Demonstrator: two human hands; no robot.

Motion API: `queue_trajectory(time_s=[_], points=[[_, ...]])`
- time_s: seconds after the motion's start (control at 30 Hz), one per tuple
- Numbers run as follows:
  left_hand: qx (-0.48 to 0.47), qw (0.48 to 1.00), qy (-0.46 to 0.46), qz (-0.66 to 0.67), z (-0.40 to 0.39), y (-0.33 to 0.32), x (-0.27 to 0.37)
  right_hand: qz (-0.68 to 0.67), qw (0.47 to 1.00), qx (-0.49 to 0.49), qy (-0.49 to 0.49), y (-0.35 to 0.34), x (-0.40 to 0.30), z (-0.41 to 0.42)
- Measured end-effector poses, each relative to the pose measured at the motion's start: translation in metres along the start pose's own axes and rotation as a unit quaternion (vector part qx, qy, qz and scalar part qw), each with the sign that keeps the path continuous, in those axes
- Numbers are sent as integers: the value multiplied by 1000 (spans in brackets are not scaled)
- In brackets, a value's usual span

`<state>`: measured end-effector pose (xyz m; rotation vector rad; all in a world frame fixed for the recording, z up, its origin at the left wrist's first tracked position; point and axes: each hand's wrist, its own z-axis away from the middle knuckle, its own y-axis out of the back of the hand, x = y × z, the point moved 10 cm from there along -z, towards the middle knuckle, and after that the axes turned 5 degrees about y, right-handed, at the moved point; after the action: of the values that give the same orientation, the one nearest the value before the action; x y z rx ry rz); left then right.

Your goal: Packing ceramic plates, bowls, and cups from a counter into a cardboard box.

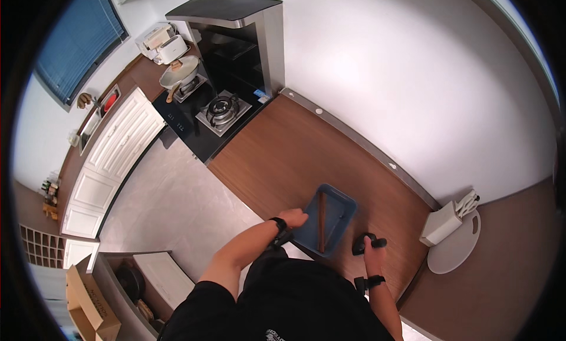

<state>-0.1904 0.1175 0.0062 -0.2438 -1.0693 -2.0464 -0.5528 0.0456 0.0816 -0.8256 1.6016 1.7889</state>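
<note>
A blue rectangular plastic tray rests on the wooden counter in front of me. A long, thin brown wooden item, probably chopsticks, lies lengthwise in it. My left hand is closed at the tray's left rim and appears to grip it. To the right of the tray, my right hand is wrapped around a small black object with a stubby handle. Its exact kind is unclear, and my fingers cover part of it. Both wrists wear black bands.
A white knife block with knives stands right, beside a pale cutting board. Beyond the brown counter is a gas hob with a lidded pan. An open drawer and a cardboard box are lower left.
</note>
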Motion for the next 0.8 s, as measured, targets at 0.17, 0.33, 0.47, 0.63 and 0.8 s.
queue_trajectory(time_s=[0.17, 0.33, 0.47, 0.63, 0.8], points=[[-6, 997, 79, 22, -2, 100, -101, 32, 996, -79, 28, -99, -114, -17], [104, 988, 113, -9, 1, 197, -183, -56, 984, -116, 126, -187, -231, -21], [180, 979, 92, -19, -9, 230, -214, -69, 976, -138, 156, -230, -255, -19], [226, 969, 102, 4, -12, 260, -234, -57, 972, -174, 145, -255, -271, -12], [243, 962, 115, 43, 20, 269, -245, -85, 970, -172, 152, -261, -303, -20]])
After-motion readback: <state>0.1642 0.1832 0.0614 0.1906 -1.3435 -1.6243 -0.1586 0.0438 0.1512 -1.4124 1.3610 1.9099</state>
